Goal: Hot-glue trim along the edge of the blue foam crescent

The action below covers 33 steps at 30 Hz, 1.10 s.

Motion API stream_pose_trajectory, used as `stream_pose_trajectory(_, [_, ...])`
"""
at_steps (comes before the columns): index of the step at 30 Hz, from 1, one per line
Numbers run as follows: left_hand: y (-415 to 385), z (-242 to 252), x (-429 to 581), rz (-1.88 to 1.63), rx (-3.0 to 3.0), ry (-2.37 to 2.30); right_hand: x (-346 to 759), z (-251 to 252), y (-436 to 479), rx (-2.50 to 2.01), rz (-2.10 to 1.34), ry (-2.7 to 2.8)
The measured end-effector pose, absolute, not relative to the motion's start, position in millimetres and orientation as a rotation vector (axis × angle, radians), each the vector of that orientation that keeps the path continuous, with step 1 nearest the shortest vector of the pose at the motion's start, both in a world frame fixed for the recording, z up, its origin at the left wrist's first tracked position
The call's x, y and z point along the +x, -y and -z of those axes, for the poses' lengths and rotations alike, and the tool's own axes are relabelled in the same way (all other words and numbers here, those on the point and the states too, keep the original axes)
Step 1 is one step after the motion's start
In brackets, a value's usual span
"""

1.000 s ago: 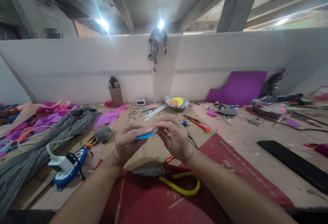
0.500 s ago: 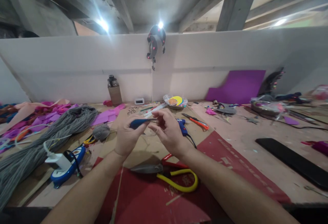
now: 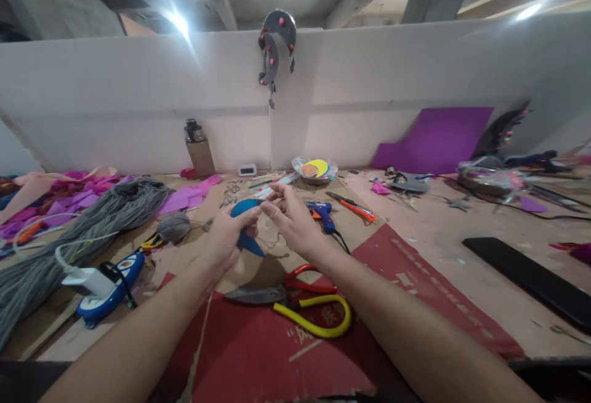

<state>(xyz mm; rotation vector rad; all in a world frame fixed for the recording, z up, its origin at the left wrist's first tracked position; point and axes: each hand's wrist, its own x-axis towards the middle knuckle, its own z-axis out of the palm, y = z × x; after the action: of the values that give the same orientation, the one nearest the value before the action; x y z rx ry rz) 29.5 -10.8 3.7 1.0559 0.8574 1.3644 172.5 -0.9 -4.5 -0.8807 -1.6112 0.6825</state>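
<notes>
In my left hand (image 3: 231,231) is a curved blue piece of felt or foam (image 3: 245,208), pinched between thumb and fingers, with a pointed tip hanging below. My right hand (image 3: 295,221) meets it at the upper right edge, thumb and fingertips pressed together; what they pinch is too small to make out. Below the hands, scissors (image 3: 268,295) with one red and one yellow handle lie on red-printed cardboard (image 3: 258,354). Just beyond my right hand rests a blue glue gun (image 3: 327,213) with its cord.
An orange utility knife (image 3: 355,207) lies right of the glue gun. Grey yarn (image 3: 115,212), a yarn ball (image 3: 173,227) and a blue power strip (image 3: 111,292) with plugs are at left. A black slab (image 3: 521,277) is at right; a purple sheet (image 3: 443,141) leans on the wall.
The blue piece has turned from nearly edge-on to show its broad face and hanging tip. Both hands stay close together. The camera view has tilted slightly downward.
</notes>
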Motion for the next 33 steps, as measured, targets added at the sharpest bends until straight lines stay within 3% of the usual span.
stream_pose_trajectory(9, [-6,8,24,-1.364,0.836,-0.857,154,24,0,-0.946,-0.971,1.489])
stream_pose_trajectory(22, [4,11,32,-1.331,1.082,-0.883,169,13,2,-0.947,-0.809,1.427])
stream_pose_trajectory(33, [7,0,33,-1.361,0.931,-0.833,172,19,-4,-0.95,-0.816,1.454])
